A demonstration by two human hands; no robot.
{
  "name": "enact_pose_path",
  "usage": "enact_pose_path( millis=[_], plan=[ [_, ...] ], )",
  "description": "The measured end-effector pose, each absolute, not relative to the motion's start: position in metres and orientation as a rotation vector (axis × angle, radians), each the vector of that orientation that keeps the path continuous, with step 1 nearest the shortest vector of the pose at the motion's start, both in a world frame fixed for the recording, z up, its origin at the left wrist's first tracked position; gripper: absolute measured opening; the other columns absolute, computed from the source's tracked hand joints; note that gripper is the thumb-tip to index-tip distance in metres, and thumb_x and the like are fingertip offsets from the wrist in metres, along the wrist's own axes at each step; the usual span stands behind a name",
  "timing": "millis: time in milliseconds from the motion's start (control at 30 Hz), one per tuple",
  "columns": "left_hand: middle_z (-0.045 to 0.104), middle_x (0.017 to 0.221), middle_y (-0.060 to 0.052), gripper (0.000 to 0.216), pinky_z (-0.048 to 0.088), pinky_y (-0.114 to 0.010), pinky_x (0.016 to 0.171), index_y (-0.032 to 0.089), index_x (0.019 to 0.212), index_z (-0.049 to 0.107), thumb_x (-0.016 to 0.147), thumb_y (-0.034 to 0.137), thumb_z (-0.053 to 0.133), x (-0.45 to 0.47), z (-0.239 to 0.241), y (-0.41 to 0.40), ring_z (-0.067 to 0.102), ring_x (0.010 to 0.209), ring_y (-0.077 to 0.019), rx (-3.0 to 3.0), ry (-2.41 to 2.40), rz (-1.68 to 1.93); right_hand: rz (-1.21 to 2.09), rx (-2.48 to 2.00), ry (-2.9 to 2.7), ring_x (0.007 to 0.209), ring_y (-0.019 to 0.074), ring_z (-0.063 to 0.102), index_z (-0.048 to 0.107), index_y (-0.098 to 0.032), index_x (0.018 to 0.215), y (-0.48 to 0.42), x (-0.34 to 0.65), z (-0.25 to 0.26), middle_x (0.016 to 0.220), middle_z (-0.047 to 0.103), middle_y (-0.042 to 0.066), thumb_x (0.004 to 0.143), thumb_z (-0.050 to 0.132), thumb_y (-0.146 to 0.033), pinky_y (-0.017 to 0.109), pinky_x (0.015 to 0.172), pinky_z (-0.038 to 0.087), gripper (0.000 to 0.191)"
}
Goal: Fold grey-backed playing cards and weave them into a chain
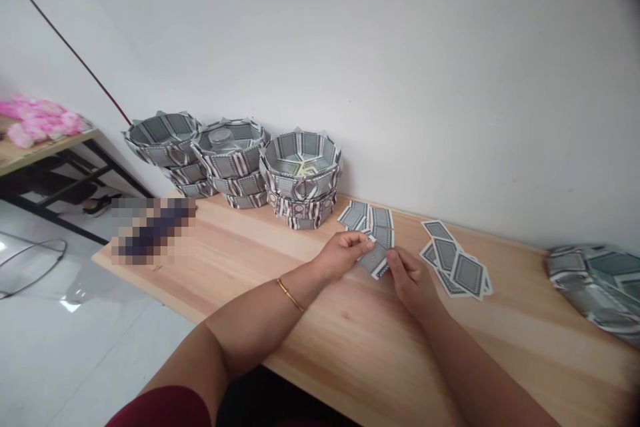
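Note:
Between my two hands is a grey-and-white patterned playing card (375,259), held up a little above the table. My left hand (346,252), below a gold bracelet (290,294), pinches its upper left edge. My right hand (407,273) grips its right edge between thumb and fingers. Just behind, several joined or overlapping cards (356,214) lie on the table, partly hidden by the held one. To the right of my right hand a loose spread of cards (467,273) lies back side up.
Stacked round baskets made of folded cards (301,180) stand along the wall to the left; one holds a clear round container (221,139). Another card-made piece (597,287) sits at the far right. Pink flowers (43,120) lie on a separate table. The wooden table's (225,247) left edge drops to the floor.

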State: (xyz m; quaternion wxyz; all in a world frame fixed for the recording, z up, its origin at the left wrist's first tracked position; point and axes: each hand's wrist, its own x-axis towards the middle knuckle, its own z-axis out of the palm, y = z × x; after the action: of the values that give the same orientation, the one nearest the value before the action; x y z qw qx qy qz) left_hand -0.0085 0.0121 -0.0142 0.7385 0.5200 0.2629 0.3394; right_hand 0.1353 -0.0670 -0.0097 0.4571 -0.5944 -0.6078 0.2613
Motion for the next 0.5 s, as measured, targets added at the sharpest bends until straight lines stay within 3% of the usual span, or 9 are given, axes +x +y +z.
enact_pose_path(
  millis=[133,333,500],
  plan=[
    [0.043,0.060,0.004,0.039,0.028,-0.021,0.056,0.012,0.067,0.051,0.070,0.049,0.063,-0.0108,-0.0119,0.0121,0.037,0.058,-0.0065,1.276,0.571,0.702,0.667,-1.408,-1.542,0.056,0.0121,0.040,0.041,-0.021,0.063,-0.0666,0.1357,-0.0111,0.058,0.040,-0.003,0.090,0.041,-0.039,0.024,0.053,0.033,0.032],
    [0.036,0.058,0.005,0.043,0.023,-0.021,0.053,0.012,0.062,0.049,0.074,0.052,0.058,-0.0129,-0.0053,0.0080,0.030,0.057,-0.0060,1.527,0.494,0.588,0.700,-1.431,-1.596,0.053,0.0107,0.036,0.037,-0.020,0.058,-0.0642,0.1383,-0.0137,0.056,0.035,-0.004,0.088,0.043,-0.039,0.022,0.049,0.030,0.037],
    [0.046,0.064,0.003,0.042,0.029,-0.021,0.058,0.011,0.077,0.059,0.070,0.052,0.062,-0.0103,-0.0076,0.0081,0.037,0.061,-0.0069,1.462,0.565,0.651,0.601,-1.476,-1.558,0.053,0.0109,0.036,0.038,-0.020,0.059,-0.0655,0.1377,-0.0108,0.055,0.034,-0.004,0.089,0.041,-0.038,0.023,0.049,0.029,0.035]
  ],
)
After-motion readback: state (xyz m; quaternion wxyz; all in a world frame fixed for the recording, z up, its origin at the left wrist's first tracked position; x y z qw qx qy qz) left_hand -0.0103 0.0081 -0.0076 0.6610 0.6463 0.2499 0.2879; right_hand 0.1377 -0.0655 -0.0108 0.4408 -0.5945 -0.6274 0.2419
